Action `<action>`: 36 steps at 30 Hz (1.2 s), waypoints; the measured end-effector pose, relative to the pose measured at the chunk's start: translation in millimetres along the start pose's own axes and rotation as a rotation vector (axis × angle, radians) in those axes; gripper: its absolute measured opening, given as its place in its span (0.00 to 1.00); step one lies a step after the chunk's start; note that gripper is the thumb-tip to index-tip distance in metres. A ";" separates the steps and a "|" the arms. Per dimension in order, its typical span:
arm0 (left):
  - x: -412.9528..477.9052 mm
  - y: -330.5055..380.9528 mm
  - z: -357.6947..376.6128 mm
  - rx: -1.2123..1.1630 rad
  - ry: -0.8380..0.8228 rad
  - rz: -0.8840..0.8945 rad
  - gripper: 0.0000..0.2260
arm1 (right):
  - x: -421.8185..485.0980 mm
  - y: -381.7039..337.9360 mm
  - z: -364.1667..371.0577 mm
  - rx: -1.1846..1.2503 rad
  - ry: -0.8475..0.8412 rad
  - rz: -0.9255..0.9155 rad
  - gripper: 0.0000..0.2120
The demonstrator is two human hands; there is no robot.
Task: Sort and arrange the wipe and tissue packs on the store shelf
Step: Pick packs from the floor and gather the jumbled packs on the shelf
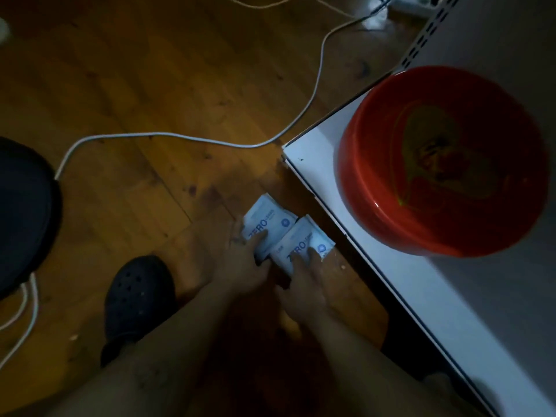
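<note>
Left hand point(240, 260) gripped one wipe pack point(267, 225), right hand point(304, 285) gripped another pack point(301, 243) at its 4 o'clock. Looked soft, light, squishy - I'd grab the edges.

head camera looks steeply down at the floor point(150, 85), near.

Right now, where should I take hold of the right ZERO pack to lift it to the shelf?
Probably its near short end, from your side: the right pack lies flat, face-up, far end toward the shelf, and the right hand grips that end.
</note>
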State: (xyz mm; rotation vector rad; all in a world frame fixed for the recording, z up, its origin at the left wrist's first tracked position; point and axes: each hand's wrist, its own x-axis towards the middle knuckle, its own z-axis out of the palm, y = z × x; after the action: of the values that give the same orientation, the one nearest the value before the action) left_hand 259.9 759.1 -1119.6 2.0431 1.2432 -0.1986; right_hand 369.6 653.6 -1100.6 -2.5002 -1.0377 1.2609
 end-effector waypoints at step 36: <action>-162.8 359.6 -277.3 0.320 0.476 0.562 0.40 | -268.0 -83.0 -364.5 -0.299 0.971 -0.307 0.33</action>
State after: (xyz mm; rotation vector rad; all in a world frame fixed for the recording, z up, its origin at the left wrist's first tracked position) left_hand 407.4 726.1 -661.6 2.7382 0.8756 0.3994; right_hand 494.1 602.3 -660.8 -2.4871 -1.2651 -0.2390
